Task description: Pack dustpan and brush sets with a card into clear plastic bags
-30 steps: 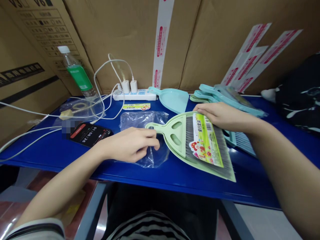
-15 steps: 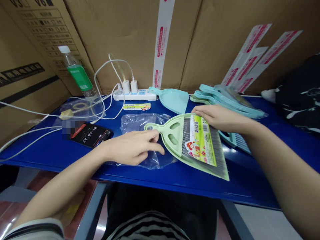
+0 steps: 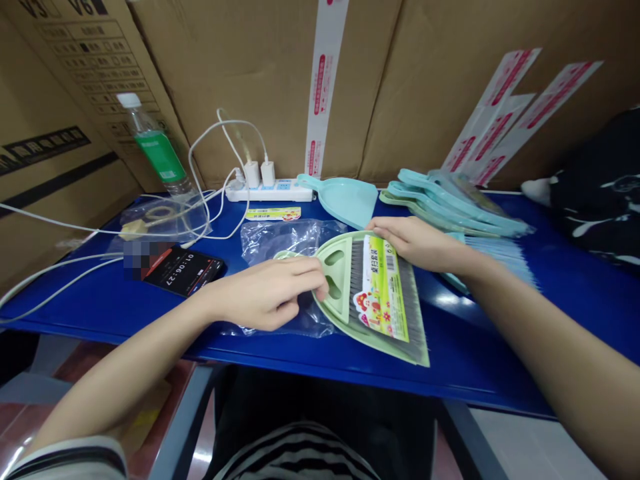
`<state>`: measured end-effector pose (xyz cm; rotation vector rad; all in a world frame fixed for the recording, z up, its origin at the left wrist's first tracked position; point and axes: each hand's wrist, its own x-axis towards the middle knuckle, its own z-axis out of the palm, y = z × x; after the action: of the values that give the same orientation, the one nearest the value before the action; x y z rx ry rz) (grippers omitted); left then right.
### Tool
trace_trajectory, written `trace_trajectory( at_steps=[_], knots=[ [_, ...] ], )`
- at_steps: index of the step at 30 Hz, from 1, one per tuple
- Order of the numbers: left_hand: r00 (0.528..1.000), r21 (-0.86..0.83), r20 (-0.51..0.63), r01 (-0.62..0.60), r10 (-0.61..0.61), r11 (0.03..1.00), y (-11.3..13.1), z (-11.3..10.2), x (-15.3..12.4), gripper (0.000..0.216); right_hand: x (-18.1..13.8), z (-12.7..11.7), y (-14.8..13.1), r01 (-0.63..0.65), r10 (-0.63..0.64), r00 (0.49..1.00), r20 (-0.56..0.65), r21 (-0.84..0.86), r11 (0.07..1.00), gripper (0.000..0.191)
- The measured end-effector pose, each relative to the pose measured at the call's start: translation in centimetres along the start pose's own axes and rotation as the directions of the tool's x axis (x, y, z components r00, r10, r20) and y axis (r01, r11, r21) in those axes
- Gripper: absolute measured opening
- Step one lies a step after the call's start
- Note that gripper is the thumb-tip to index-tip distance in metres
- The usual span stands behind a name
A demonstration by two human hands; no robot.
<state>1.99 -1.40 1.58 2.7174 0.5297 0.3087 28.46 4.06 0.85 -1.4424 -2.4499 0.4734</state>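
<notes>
While the right hand (image 3: 413, 241) grips the far edge of the green dustpan (image 3: 369, 341), the left hand (image 3: 275, 292) curls over its handle end; can't tell if that one pinches | green dustpan: above the blue table (image 3: 475, 353), partly over a clear plastic bag (image 3: 265, 240) | hand brush (image 3: 343, 293): inside it, paper label (image 3: 384, 287) on bristles

- Pale-green plastic dustpan (image 3: 373, 343)
- Pale-green plastic brush (image 3: 343, 277), grey bristles (image 3: 413, 310)
- Printed label (image 3: 386, 287): yellow-green, white, red cartoon
- Light-blue plastic dustpan (image 3: 349, 200)
- Flat tabletop (image 3: 480, 360): solid blue
- Fabric shirt (image 3: 300, 457): black-white stripes
</notes>
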Motion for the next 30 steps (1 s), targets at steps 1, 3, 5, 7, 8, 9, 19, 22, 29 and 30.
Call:
trace_trajectory(
  at_steps=[1,3,5,7,8,9,19,22,29,30],
  knots=[
    [1.000,0.000,-0.007,-0.008,0.008,1.000,0.0,0.0,0.0,0.037,0.0,0.1,-0.2,-0.007,0.007,1.000,0.004,0.006,1.000,0.028],
    [1.000,0.009,-0.019,-0.016,0.016,1.000,0.0,0.0,0.1,0.035,0.0,0.4,-0.6,-0.021,0.021,1.000,0.019,0.016,1.000,0.028],
    [0.999,0.028,-0.026,-0.018,0.019,0.999,-0.1,0.0,0.1,0.034,0.1,0.7,-0.9,-0.031,0.031,0.999,0.023,0.024,0.999,0.029],
    [0.999,0.059,-0.043,-0.020,0.022,0.998,-0.1,0.1,0.1,0.032,0.1,0.9,-0.9,-0.037,0.037,0.999,0.010,0.026,0.999,0.028],
    [0.998,0.082,-0.057,-0.017,0.022,0.996,-0.2,0.1,0.1,0.031,0.1,1.1,-0.9,-0.040,0.040,0.999,0.002,0.026,0.999,0.028],
    [0.997,0.112,-0.073,-0.011,0.019,0.994,-0.3,0.1,0.1,0.029,0.2,1.2,-0.8,-0.043,0.043,0.999,-0.006,0.027,0.999,0.027],
    [0.903,0.563,-0.325,0.423,-0.280,0.710,-1.4,-1.2,-0.4,0.026,0.4,1.3,-0.2,-0.027,0.028,0.999,-0.036,0.034,0.999,0.025],
    [0.786,0.635,-0.354,0.600,-0.507,0.486,-1.5,-1.7,-0.4,0.029,0.3,0.9,0.0,-0.016,0.017,0.999,-0.042,0.040,0.999,0.025],
    [0.553,0.664,-0.223,0.689,-0.803,0.291,-1.4,-1.9,0.0,0.039,0.3,0.4,1.0,0.005,-0.003,0.998,-0.064,0.045,0.999,0.024],
    [0.560,0.660,-0.207,0.685,-0.802,0.307,-1.4,-1.8,0.1,0.040,0.3,0.4,1.1,0.012,-0.008,0.997,-0.074,0.047,0.999,0.023]
  ],
)
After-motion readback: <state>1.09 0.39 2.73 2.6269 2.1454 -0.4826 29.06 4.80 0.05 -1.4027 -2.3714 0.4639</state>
